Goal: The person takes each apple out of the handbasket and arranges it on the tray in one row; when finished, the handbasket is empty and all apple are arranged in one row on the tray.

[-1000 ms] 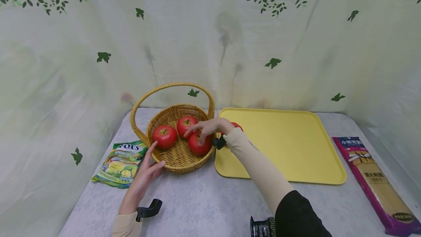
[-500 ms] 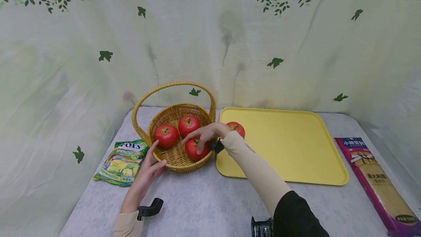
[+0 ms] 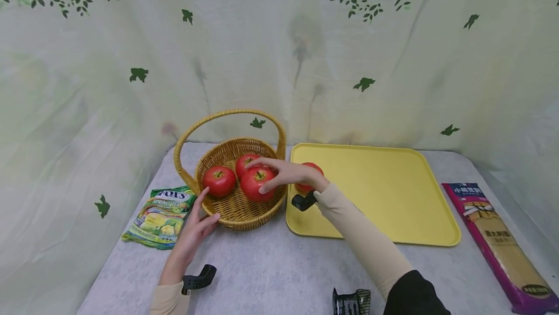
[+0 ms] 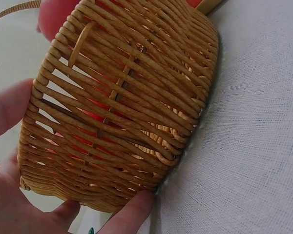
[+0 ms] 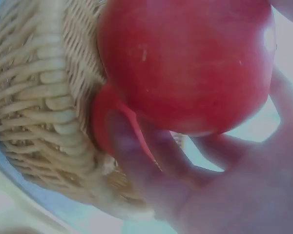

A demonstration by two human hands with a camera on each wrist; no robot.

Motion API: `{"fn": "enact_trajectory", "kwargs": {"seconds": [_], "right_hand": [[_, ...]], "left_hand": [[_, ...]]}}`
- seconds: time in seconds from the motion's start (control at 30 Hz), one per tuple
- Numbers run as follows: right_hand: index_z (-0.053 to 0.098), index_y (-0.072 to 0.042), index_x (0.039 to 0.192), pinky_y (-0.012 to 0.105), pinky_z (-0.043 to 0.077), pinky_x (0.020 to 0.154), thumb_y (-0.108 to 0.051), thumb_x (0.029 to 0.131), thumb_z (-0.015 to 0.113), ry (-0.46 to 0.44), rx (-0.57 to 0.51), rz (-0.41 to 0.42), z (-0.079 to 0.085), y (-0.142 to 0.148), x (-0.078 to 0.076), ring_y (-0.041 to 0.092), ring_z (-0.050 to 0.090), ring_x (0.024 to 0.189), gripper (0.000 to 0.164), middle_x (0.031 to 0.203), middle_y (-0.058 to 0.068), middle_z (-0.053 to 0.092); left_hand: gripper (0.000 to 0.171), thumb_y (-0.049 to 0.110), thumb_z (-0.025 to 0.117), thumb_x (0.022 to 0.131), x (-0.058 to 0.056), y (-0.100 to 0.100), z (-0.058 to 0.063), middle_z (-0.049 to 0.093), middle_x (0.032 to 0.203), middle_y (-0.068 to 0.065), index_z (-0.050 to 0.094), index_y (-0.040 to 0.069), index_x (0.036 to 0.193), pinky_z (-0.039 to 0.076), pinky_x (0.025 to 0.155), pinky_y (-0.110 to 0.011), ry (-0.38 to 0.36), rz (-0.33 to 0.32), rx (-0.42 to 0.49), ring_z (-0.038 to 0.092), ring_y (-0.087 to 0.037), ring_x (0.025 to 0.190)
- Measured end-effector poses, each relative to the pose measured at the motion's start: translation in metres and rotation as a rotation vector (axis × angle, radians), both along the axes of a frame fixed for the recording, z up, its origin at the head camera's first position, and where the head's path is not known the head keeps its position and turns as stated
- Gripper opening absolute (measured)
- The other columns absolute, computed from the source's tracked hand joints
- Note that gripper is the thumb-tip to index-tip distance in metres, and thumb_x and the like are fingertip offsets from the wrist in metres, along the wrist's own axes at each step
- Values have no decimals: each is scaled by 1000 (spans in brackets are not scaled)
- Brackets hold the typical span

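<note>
In the head view a wicker basket with a tall arched handle holds red apples. My left hand holds its front left side, with fingertips at the rim; the left wrist view shows fingers along the woven wall. My right hand grips an apple over the right part of the basket, thumb on its near side and fingers over the far side. Close up in the right wrist view, this apple overlaps another apple below. One apple lies at the basket's left, another behind.
A yellow tray stands right of the basket, with an apple on its left end, partly behind my right wrist. A green candy bag lies to the left. A long noodle packet lies far right, and a black object at the front edge.
My right hand has closed on the apple at the basket's right and raised it slightly, up and left. The left hand and basket stay put.
</note>
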State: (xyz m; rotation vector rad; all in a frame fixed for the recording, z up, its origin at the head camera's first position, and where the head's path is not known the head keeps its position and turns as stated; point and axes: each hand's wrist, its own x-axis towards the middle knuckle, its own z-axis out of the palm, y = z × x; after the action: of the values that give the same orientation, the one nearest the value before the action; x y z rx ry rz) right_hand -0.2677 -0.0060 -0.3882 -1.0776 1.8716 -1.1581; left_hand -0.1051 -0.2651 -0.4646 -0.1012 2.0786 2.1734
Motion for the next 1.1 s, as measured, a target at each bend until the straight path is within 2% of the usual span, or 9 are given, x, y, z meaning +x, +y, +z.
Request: {"fn": "enact_trajectory", "kwargs": {"seconds": [0.13, 0.27, 0.37, 0.5, 0.67, 0.83, 1.1], "right_hand": [[47, -29, 137, 36, 47, 91, -21, 85, 72, 4, -54, -46, 10, 15, 7, 21, 48, 116, 59, 137, -2, 41], [47, -26, 139, 37, 46, 92, -23, 85, 72, 75, -85, -95, 19, 35, 12, 21, 49, 115, 59, 135, -1, 44], [46, -26, 140, 40, 45, 92, -23, 86, 71, 99, -104, -143, 20, 53, 12, 22, 47, 118, 60, 137, -1, 43], [44, -28, 142, 43, 46, 92, -25, 86, 70, 85, -117, -220, 19, 81, 10, 25, 43, 121, 62, 141, -1, 39], [43, -27, 143, 45, 45, 92, -27, 87, 70, 59, -113, -339, 13, 118, 8, 27, 44, 121, 62, 142, 0, 38], [41, -22, 144, 46, 45, 92, -26, 88, 68, 35, -97, -451, 3, 154, 7, 32, 40, 123, 62, 140, 9, 41], [35, -15, 145, 46, 47, 90, -26, 89, 67, 2, -56, -600, -19, 191, 8, 38, 39, 123, 66, 138, 18, 41]], "left_hand": [[72, 11, 47, 101, 0, 1, 0, -21, 155, -4, 3, 30, 155, 21, 108, -52, -4, 5, 3, 8, -44, 139], [72, 11, 47, 101, -1, 1, 1, -21, 155, -5, 3, 29, 155, 21, 108, -52, -4, 5, -1, 8, -44, 139], [72, 11, 48, 100, -1, 2, 1, -21, 155, -5, 4, 29, 155, 21, 108, -52, -4, 6, -6, 7, -45, 139], [72, 10, 48, 100, 0, 2, 1, -21, 155, -5, 3, 28, 155, 21, 108, -52, 4, 3, 2, 8, -45, 139], [72, 9, 47, 101, 1, 2, 0, -21, 155, -5, 3, 28, 155, 22, 108, -53, 11, -1, 12, 11, -43, 139], [72, 10, 47, 101, 1, 1, -1, -21, 155, -5, 3, 28, 155, 22, 108, -52, 11, -2, 13, 12, -43, 138], [72, 11, 47, 101, 1, 2, 0, -20, 155, -5, 3, 28, 155, 22, 107, -52, 9, 3, 4, 11, -43, 139]]}}
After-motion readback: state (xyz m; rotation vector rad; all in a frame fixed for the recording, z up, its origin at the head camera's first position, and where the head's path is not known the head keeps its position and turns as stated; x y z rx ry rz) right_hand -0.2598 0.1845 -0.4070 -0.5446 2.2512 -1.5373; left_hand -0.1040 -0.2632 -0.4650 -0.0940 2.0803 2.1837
